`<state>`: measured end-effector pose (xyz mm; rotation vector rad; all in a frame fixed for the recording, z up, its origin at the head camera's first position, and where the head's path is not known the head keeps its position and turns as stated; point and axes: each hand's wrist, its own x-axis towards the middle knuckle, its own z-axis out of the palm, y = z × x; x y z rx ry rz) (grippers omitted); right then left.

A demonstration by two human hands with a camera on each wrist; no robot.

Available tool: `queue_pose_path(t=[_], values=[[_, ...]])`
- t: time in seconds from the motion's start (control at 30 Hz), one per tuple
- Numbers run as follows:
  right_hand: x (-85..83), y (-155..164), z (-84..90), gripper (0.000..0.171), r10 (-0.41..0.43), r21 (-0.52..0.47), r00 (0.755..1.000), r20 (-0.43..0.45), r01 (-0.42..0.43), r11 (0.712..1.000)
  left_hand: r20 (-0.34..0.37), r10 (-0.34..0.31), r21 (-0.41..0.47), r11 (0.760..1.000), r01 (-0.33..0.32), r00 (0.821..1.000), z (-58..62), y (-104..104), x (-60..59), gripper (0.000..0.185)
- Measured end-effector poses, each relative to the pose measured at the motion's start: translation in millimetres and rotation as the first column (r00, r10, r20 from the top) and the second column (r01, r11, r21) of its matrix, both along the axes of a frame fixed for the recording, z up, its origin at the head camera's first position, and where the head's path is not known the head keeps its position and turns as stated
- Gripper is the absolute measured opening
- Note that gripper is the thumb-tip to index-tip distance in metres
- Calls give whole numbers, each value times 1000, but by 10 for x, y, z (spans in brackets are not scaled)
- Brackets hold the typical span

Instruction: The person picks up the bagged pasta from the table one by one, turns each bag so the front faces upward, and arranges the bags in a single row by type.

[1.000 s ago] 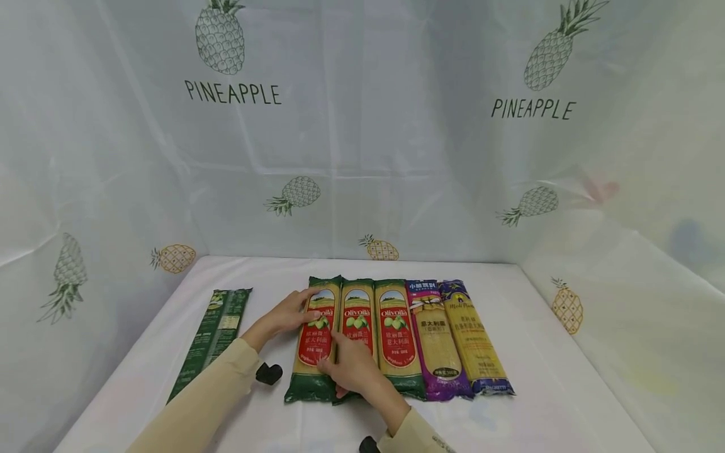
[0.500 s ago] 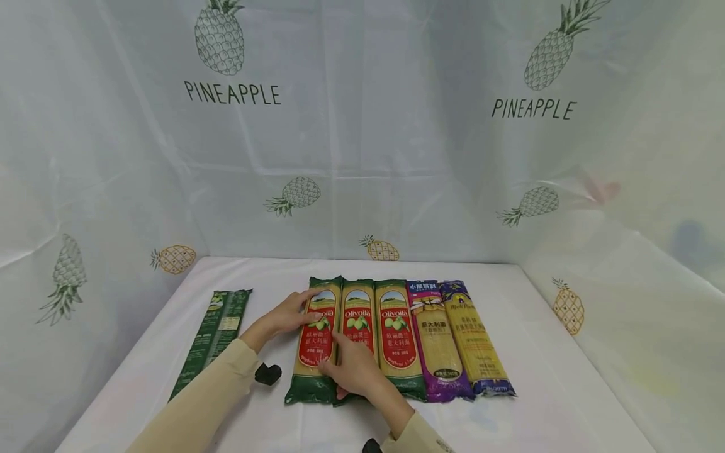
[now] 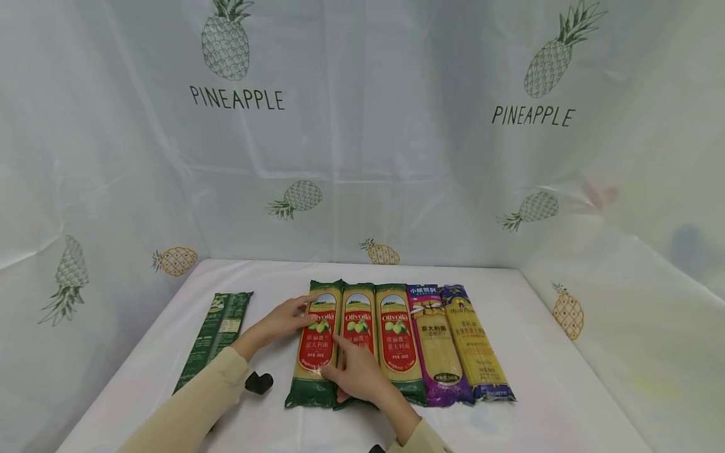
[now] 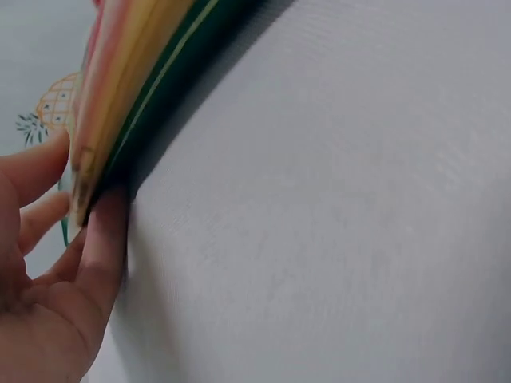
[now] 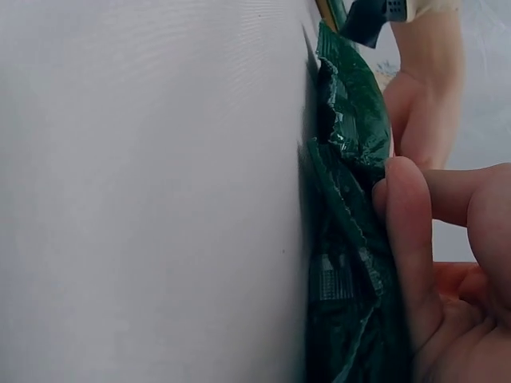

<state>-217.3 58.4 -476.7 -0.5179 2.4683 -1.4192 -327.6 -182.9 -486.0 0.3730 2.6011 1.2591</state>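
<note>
Side by side on the table lie three green-and-gold Olivoilà spaghetti packets with red labels. At the left end of the row, my left hand (image 3: 279,322) grips the left edge of the first spaghetti packet (image 3: 314,349). In the left wrist view, fingers reach around and under the edge of that packet (image 4: 132,72). My right hand (image 3: 359,371) holds the same packet's right side, with thumb and forefinger on it, and covers part of the middle packet (image 3: 358,308). The right wrist view shows the right thumb by the green packet ends (image 5: 351,120); some fingertips are hidden.
To the right in the row lie the third Olivoilà packet (image 3: 396,340), a purple pasta packet (image 3: 438,343) and a yellow-and-blue one (image 3: 476,343). A green packet (image 3: 212,336) lies apart at left, partly behind the left sleeve. A pineapple-print curtain (image 3: 362,138) encloses the white table (image 3: 555,402).
Both hands stay on the first packet, almost still. The left forearm has shifted slightly down and left, and the head view has tilted a little. The packets keep their places.
</note>
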Motion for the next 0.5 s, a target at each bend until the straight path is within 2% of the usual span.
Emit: queue_pose_path(t=[0.1, 0.23, 0.37, 0.5], values=[[-2, 0, -29, 74, 10, -22, 1000, -5, -10, 1000, 35, 28, 34, 999, -30, 999, 16, -104, 55, 58], [-10, 12, -65, 72, 17, -50, 1000, -19, -18, 999, 55, 33, 56, 998, -36, 998, 142, -265, 151, 52], [-10, 34, -73, 69, 7, -108, 1000, 3, -7, 994, 31, 2, 83, 997, -4, 1000, 330, -461, 218, 52], [24, 19, -29, 65, -9, -169, 1000, 27, 13, 986, -9, 0, 70, 998, 1, 1000, 480, -736, 250, 55]])
